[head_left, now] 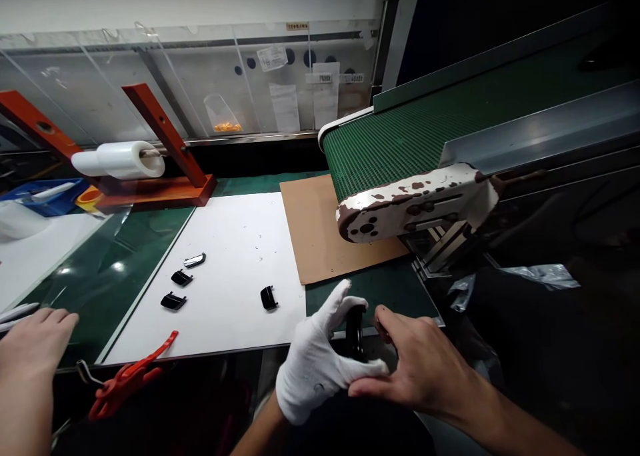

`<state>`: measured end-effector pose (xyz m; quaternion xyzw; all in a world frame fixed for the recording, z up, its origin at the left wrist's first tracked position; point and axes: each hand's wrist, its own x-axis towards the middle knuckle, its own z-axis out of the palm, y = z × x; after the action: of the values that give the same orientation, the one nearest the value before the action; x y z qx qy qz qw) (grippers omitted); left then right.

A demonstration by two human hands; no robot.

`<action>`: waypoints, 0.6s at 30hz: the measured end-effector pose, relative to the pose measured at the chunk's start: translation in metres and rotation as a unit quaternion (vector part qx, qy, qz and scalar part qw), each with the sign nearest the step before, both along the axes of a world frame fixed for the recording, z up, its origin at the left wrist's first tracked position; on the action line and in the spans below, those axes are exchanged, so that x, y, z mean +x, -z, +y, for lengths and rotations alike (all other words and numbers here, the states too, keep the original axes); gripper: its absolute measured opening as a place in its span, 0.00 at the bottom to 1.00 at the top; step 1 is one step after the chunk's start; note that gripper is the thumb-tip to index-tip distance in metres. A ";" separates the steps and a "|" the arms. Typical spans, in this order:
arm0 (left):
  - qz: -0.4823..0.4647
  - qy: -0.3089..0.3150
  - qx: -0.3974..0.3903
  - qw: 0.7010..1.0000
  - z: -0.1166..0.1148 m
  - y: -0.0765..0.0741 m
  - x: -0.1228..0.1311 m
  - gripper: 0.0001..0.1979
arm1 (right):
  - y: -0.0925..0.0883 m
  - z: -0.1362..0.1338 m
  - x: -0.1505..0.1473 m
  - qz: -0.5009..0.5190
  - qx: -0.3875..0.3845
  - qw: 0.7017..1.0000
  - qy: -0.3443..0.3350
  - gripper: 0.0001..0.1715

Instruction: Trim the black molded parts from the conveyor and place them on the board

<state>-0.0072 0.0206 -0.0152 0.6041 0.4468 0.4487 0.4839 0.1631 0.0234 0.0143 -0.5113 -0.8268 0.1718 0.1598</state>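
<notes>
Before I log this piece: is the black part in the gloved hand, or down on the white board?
In the hand: the black part is gripped in the gloved left hand, off the white board.

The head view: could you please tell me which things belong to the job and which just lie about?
Job: white-gloved left hand, bare right hand, glossy black plastic part between them, four black parts on the white board.
Lying about: red plastic clamp, white film roll.

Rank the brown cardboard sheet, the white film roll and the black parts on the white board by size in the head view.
1. Brown cardboard sheet
2. White film roll
3. Black parts on the white board: they look alike, and nearness to the camera makes their order unsure, so I won't rank them.
</notes>
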 end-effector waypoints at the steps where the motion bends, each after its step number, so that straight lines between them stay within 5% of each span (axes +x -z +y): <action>1: 0.000 -0.002 -0.002 1.000 0.000 0.000 0.000 0.49 | 0.000 0.000 0.000 0.003 0.004 1.000 0.000 0.33; 18: -0.034 0.030 -0.016 0.999 -0.001 -0.006 0.001 0.47 | 0.005 -0.001 -0.004 -0.049 0.088 0.995 -0.025 0.47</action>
<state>-0.0067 0.0200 -0.0095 0.5935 0.4188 0.4474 0.5217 0.1595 0.0229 0.0096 -0.4820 -0.8582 0.0774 0.1586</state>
